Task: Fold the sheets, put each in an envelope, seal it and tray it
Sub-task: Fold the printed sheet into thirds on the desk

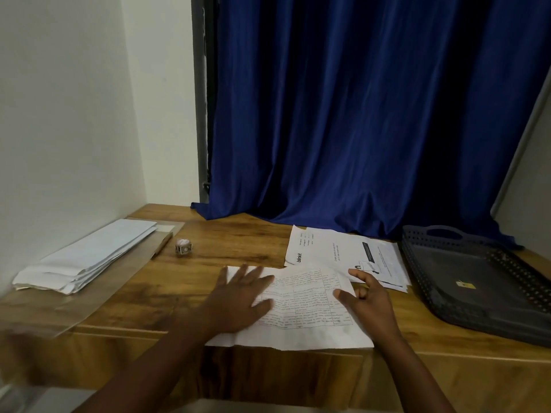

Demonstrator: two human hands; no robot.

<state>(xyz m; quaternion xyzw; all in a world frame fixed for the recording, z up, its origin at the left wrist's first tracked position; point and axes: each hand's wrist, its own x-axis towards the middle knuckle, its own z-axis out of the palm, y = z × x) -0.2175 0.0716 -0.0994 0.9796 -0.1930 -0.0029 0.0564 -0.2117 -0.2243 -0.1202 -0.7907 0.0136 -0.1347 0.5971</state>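
— Nearest the lens, what do you make out?

— Two bare forearms reaching over the near edge of the wooden table (208,234). Left hand (238,299) lies flat, fingers straight and spread, palm pressing the left part of a printed sheet (307,308). It grips nothing.

— And the other?

— Right hand (368,302) sits at the sheet's right edge, fingers loosely bent and apart, thumb out toward the paper. Whether the fingertips touch the page I cannot tell; nothing is held in it.

— Where does that sheet lie?

— Flat, its lower edge running along the table's front edge, slightly askew. Its top right corner overlaps a stack of printed sheets (343,248) further back.

— Envelopes?

— A pile of white envelopes (89,260) at far left, close against the wall (74,114), resting on a clear plastic sleeve (104,293) that reaches the front edge. A small roll of tape (183,247) stands just beyond the sleeve's far end.

— Tray?

— Dark perforated tray (447,293) at right, just beside the stack, its near corner close to the table's front edge. Bare wood shows between the envelopes and the sheet. A blue curtain (357,114) hangs down onto the back edge.
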